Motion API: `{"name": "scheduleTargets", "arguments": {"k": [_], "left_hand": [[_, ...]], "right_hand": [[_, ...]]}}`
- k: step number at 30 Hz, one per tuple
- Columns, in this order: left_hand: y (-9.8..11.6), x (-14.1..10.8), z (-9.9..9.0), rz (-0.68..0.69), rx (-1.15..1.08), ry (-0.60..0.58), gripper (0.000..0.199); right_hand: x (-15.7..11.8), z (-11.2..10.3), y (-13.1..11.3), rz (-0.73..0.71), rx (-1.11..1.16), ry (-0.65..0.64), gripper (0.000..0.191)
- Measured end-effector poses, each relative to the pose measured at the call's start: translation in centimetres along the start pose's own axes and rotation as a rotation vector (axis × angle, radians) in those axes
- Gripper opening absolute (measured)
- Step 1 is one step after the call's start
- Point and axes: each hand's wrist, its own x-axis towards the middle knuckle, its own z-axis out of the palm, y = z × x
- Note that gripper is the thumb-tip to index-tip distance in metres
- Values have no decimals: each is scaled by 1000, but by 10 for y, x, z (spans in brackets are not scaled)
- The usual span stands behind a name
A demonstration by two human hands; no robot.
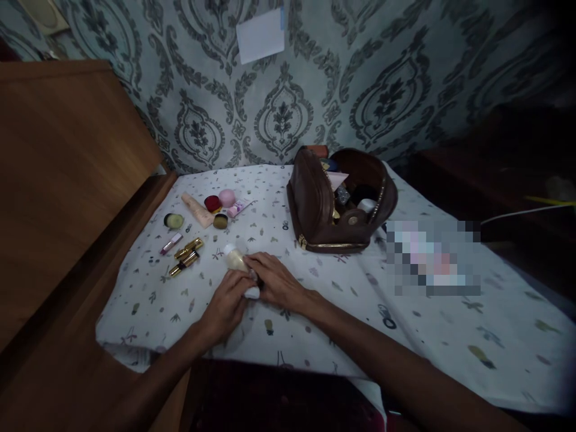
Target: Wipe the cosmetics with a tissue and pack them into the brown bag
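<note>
My left hand [228,300] and my right hand [279,281] meet low over the cloth, fingers curled in toward each other. Between them shows a small white piece [252,292], with the left fingers closed over it; its kind is hidden. Just beyond the fingertips lies a cream-coloured bottle with a white cap [236,259]. My right fingers bend near its lower end, and what they grip is covered. To the left lie two gold lipstick tubes [184,264], a lip gloss [171,243] and a small round jar [173,221].
Farther back are a peach tube [197,210], a pink round item [227,198], a red one [212,203] and a small pink-white tube [239,207]. An open brown bag [310,204] full of items stands right. A wooden panel [67,168] borders the left.
</note>
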Motion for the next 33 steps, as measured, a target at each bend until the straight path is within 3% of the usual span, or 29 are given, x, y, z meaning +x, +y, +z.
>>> {"name": "scheduleTargets", "arguments": {"k": [4,6,8,11,15,17,21,23,29,33], "left_hand": [[-2,2,-14,-144,-153,100,27],[-7,2,-25,-269,-216,170,20],[-13,-1,-33,-390,-253,247,14],[-26,-9,-37,-485,-264,322,12],[-42,-21,-36,-557,-294,351,15],[-45,-23,-38,-564,-306,361,15],[-46,-23,-47,-557,-314,396,13],[-45,-23,-51,-565,-328,425,16],[-40,-18,-57,-466,-233,466,12],[-26,-4,-41,-257,-3,362,14]], "right_hand": [[9,-29,1,-6,8,-222,80],[21,-43,2,-22,38,-304,71],[40,-48,2,-37,60,-287,53],[71,-36,5,-32,47,-231,45],[103,-17,6,-70,-7,-335,35],[109,-16,6,-17,-52,-361,30],[101,-29,6,281,-181,-273,21],[88,-36,7,364,-222,-230,24],[44,-38,-2,402,-47,-216,27],[30,-24,-9,388,-53,-99,31]]}}
